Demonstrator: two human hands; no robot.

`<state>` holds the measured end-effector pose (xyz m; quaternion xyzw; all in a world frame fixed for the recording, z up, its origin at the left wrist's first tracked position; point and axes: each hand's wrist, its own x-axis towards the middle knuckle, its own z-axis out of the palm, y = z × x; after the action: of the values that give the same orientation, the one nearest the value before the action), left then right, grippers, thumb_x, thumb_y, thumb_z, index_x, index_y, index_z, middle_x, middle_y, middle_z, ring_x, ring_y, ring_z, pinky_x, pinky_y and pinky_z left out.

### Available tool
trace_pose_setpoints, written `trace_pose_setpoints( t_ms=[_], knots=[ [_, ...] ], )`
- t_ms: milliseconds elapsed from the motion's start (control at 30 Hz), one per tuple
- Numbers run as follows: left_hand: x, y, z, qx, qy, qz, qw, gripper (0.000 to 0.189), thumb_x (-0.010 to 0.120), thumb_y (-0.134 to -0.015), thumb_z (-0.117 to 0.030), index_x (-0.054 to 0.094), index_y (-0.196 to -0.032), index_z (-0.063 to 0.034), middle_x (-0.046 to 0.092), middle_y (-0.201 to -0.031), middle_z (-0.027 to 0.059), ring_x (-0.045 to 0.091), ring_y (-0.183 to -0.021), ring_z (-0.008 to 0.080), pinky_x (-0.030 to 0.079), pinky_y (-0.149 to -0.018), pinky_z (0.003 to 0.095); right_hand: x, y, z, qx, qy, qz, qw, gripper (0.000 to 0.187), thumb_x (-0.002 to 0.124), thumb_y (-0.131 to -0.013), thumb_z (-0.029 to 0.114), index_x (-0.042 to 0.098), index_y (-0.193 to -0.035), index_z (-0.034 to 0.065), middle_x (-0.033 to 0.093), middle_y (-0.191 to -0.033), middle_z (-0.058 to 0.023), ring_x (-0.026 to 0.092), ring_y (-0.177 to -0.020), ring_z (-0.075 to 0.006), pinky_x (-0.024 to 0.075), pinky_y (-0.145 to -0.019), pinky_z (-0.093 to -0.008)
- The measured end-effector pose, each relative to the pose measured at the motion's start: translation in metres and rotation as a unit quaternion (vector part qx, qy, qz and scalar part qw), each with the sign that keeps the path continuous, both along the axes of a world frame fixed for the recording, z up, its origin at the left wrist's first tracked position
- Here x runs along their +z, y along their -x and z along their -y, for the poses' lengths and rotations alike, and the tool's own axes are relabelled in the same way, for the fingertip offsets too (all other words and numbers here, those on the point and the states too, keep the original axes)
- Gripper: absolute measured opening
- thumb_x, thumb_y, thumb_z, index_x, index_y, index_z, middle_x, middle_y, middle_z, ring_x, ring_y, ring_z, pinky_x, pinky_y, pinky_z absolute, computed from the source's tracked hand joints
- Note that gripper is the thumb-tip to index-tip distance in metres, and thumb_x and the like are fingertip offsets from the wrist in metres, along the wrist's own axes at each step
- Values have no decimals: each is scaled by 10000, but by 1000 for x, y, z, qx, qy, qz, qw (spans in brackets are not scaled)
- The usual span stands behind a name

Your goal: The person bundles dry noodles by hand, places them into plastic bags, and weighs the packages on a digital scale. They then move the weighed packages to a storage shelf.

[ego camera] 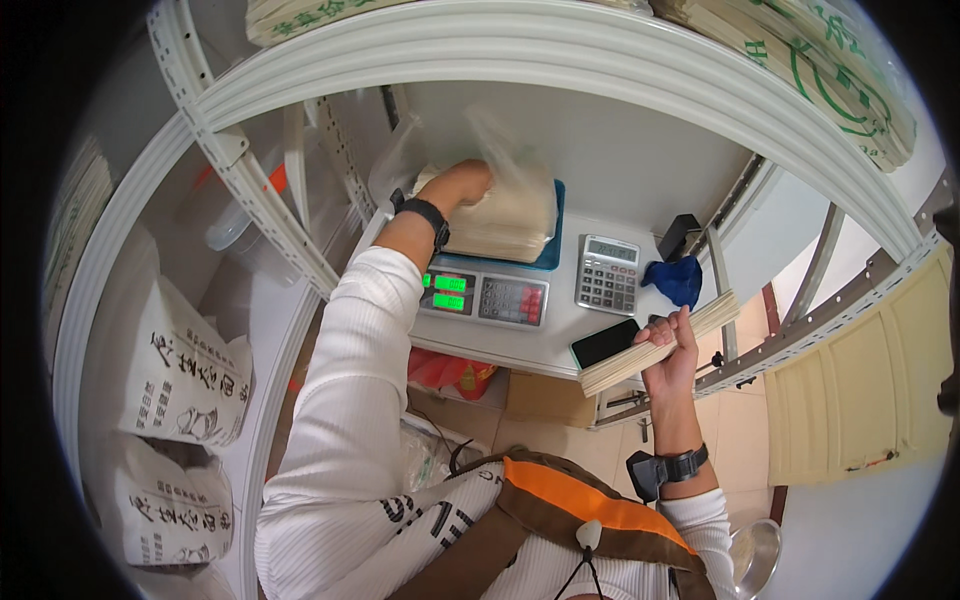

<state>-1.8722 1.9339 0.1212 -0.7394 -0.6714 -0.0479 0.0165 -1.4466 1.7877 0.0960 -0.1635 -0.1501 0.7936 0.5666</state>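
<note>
Several dried noodles or similar flat pale strips form a stack (499, 225) inside a clear plastic bag, on the blue tray (559, 225) of a digital weighing scale (487, 298) with lit green displays. My left hand (469, 182) reaches into the bag's opening at the stack's upper left; its fingertips are partly hidden, so its grip cannot be told. My right hand (670, 352) holds a long, flat bundle of pale strips (622, 367), tilted up to the right, over the shelf's front edge. A phone (604, 344) with a dark screen lies just behind the bundle's lower end.
A calculator (608, 274), a dark blue cloth (675, 280) and a small black box (678, 237) stand right of the scale. White metal shelving frames the space, its beam (525, 45) overhead. Printed white sacks (191, 375) fill the left shelf. A cardboard box (551, 399) sits below.
</note>
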Motion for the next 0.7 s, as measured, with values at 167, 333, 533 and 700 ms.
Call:
trace_pose_setpoints(
  t_ms=[167, 333, 533, 700],
  knots=[
    [11, -10, 1, 92, -4, 122, 988, 339, 576, -833, -232, 655, -1113, -59, 628, -1173, 166, 594, -1084, 349, 459, -925, 404, -6, 0, 1, -20, -11, 14, 1000, 306, 507, -990, 317, 445, -755, 130, 382, -589, 32, 414, -552, -104, 476, -662, -303],
    [24, -8, -6, 68, 38, -6, 997, 452, 548, -880, -438, 628, -1194, -123, 597, -1250, 141, 575, -1125, 316, 444, -946, 391, -6, 1, -1, -32, -3, 21, 999, 306, 506, -990, 322, 446, -759, 131, 388, -593, 32, 416, -553, -102, 475, -679, -298],
    [16, -9, -8, 77, 15, -15, 997, 392, 524, -883, -388, 656, -1118, -103, 619, -1202, 154, 594, -1087, 327, 457, -921, 411, -9, 2, -3, -27, 2, 16, 1000, 296, 522, -984, 318, 448, -763, 135, 398, -598, 32, 426, -556, -99, 475, -684, -296],
    [17, -14, -1, 107, -37, 27, 993, 346, 496, -889, -287, 643, -1090, -47, 626, -1164, 184, 607, -1039, 362, 477, -890, 426, -13, -1, -5, -22, 10, 18, 1000, 293, 518, -984, 314, 449, -767, 130, 374, -609, 34, 418, -564, -99, 485, -688, -299]
  ],
)
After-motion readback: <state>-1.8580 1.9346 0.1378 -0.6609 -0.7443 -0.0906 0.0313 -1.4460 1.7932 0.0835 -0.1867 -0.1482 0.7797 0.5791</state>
